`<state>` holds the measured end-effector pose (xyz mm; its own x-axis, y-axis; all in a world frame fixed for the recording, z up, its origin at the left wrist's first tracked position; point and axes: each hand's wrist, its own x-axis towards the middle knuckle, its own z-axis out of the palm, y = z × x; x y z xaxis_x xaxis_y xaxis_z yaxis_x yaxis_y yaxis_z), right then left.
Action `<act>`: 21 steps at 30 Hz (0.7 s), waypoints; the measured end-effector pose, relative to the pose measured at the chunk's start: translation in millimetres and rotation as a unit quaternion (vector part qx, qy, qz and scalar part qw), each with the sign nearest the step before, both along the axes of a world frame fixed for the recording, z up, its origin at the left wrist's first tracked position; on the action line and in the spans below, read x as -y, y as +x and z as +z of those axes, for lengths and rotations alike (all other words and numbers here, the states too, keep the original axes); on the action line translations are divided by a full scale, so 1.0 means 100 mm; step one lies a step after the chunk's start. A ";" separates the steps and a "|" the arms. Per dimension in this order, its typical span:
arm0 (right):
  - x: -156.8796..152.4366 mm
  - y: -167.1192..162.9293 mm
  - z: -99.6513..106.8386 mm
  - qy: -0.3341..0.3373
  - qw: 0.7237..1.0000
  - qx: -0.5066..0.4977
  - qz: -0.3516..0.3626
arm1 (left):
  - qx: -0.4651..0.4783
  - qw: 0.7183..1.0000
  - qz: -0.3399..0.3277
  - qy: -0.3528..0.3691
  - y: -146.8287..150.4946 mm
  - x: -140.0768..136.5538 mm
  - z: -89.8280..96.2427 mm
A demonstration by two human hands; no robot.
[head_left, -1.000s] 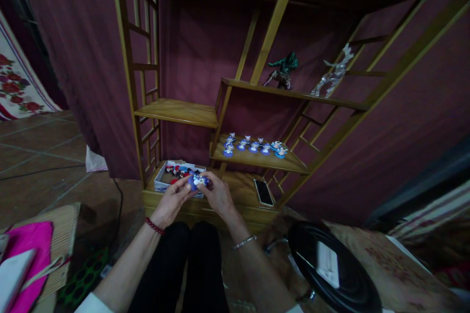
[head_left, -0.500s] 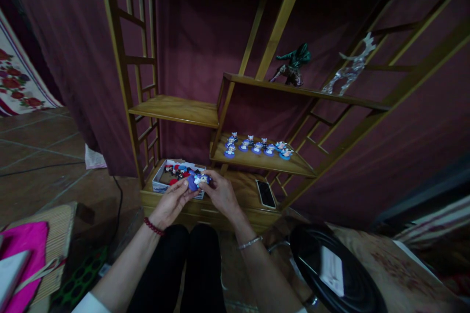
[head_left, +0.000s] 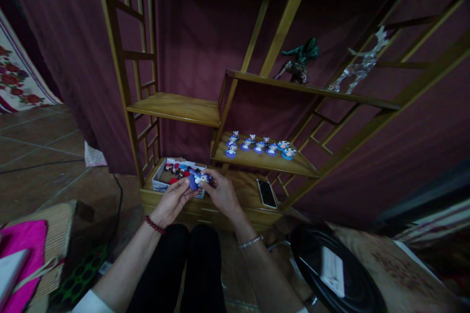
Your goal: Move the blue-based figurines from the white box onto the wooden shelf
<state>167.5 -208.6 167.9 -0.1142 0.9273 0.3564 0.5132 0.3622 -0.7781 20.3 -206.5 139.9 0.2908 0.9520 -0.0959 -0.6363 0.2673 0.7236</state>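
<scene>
A small purple-and-white figurine (head_left: 200, 179) is held between my two hands, lying on its side in front of the low shelf. My left hand (head_left: 176, 199) grips its purple base end, on the left. The fingers of my right hand (head_left: 221, 193) close on its other end. Just behind my left hand is an open cardboard box (head_left: 158, 182) with several red, blue and black figurines (head_left: 179, 170) in it. On the middle shelf (head_left: 249, 160) several similar figurines (head_left: 258, 146) stand in rows, some on purple bases and two on blue ones.
A phone (head_left: 267, 193) lies on the low shelf, right of my hands. Above stand a dark green figure (head_left: 301, 61) and a clear deer statuette (head_left: 362, 69). A black round stool (head_left: 330, 269) is at lower right, a pink cloth (head_left: 31, 242) at lower left.
My view has shifted slightly, so the upper shelf and its statuettes sit a little further right. Both hands keep hold of the figurine in nearly the same pose.
</scene>
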 end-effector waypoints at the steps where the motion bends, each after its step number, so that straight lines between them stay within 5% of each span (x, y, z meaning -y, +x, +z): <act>1: 0.00 0.00 0.00 0.000 1.000 0.000 0.001 | -0.001 1.000 0.001 -0.001 0.00 0.00 0.00; 21: 0.06 -0.04 0.03 0.021 1.000 0.015 -0.003 | 0.003 1.000 0.005 0.006 0.02 0.01 0.01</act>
<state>163.9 -214.4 170.8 -0.1210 0.9126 0.3906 0.5386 0.3909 -0.7464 21.9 -207.4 141.0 0.2816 0.9559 -0.0838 -0.6426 0.2528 0.7233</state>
